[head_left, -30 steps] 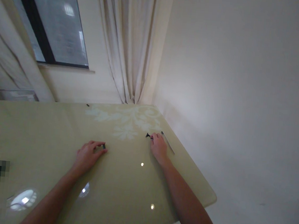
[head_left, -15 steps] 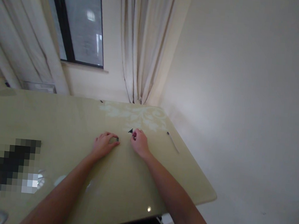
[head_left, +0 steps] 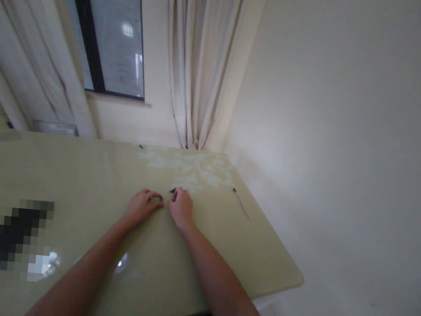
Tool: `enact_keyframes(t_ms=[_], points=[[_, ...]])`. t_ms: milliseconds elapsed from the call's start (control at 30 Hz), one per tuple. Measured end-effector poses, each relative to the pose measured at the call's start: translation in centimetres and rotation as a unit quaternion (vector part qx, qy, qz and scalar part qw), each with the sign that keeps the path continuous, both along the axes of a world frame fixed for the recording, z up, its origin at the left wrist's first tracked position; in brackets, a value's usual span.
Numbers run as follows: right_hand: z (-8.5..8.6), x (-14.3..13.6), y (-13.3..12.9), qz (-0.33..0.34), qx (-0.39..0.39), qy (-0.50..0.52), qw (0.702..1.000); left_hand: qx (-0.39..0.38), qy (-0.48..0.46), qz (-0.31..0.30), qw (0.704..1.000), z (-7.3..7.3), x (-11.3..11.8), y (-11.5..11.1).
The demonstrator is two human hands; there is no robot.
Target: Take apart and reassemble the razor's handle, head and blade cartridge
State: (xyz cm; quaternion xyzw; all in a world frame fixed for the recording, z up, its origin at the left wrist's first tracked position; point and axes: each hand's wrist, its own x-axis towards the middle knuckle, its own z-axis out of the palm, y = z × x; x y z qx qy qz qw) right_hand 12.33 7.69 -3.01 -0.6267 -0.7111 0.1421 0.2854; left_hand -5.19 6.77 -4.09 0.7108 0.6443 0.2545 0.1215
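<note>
My left hand point(head_left: 143, 207) rests low over the glossy pale table point(head_left: 136, 284). Between its thumb and forefinger it pinches a small dark block point(head_left: 160, 199), too small to identify. Just to the right, my right hand point(head_left: 181, 208) is closed on a small black clip-like piece point(head_left: 172, 190), whose end sticks out past the fingertips toward the far side. The rest of that piece is hidden by the fingers. A narrow gap separates the two hands, and the two pieces do not touch.
A thin white stick with a dark tip point(head_left: 241, 203) lies near the table's right edge. At the far edge sits a tiny black bit point(head_left: 141, 146). A blurred-out dark shape point(head_left: 11, 239) is on the left. Curtains point(head_left: 199, 68) and a wall stand behind.
My right hand has moved left with the black piece, closer to my left hand. The left hand keeps its pinch on the small block. The view has shifted slightly.
</note>
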Motion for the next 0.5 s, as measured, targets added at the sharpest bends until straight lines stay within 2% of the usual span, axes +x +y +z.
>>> enact_keyframes(t_ms=[100, 200, 267, 367, 433, 500], points=[[0.2, 0.4, 0.4, 0.007, 0.013, 0.009, 1.000, -0.001, -0.001, -0.003, 1.000, 0.1, -0.2, 0.1], [1.0, 3.4, 1.4, 0.000, 0.042, 0.017, 0.999, -0.005, -0.004, -0.004, 1.000, 0.2, -0.6, 0.3], [1.5, 7.3, 2.2, -0.021, 0.063, 0.019, 0.998, -0.010, -0.006, -0.004, 1.000, 0.1, -0.8, 0.5], [2.1, 14.9, 2.6, -0.073, 0.111, 0.025, 0.991, -0.017, -0.011, -0.003, 1.000, -0.1, -0.9, 0.8], [2.1, 19.9, 2.3, -0.104, 0.136, 0.025, 0.985, -0.021, -0.014, -0.002, 1.000, -0.2, -0.9, 1.0], [1.9, 23.6, 1.6, -0.123, 0.143, 0.019, 0.982, -0.024, -0.018, -0.001, 1.000, -0.2, -0.9, 1.2]])
